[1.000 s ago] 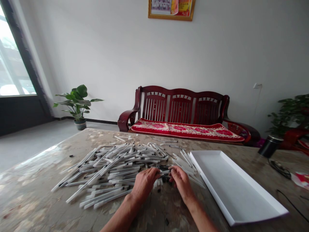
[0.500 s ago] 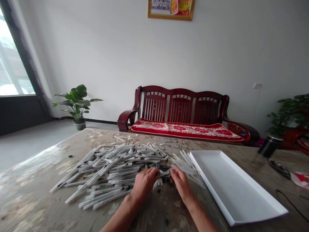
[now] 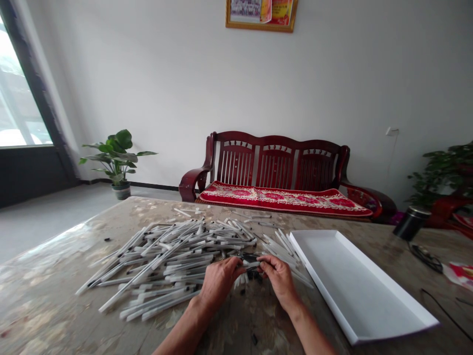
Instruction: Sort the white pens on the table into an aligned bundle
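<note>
Hard to see: your fingers cover most of the slim pen piece (image 3: 252, 265) between them, and its ends are hidden; the dark bits (image 3: 254, 276) just behind blur together.
Cut off: your forearms leave at the near edge, and the framed picture (image 3: 261, 15) on the wall loses its top.
Pen count: the pile (image 3: 177, 251) at your left overlaps too much to number (dozens, certainly).
Other counts: one white tray (image 3: 365, 286) on the right, one black canister (image 3: 411, 223) at far right, one red bench (image 3: 277, 165) beyond the table (image 3: 55, 296), two plants, left (image 3: 120, 153) and right (image 3: 439, 172).
Left hand: your left hand (image 3: 220, 279) reaches in from the near side, knuckles up, thumb and fingers pinched on the piece.
Right hand: your right hand (image 3: 278, 277) angles in opposite, fingertips pinching the piece's other side; a small gap separates the hands.
Piece's place: above the table, between pile and tray.
</note>
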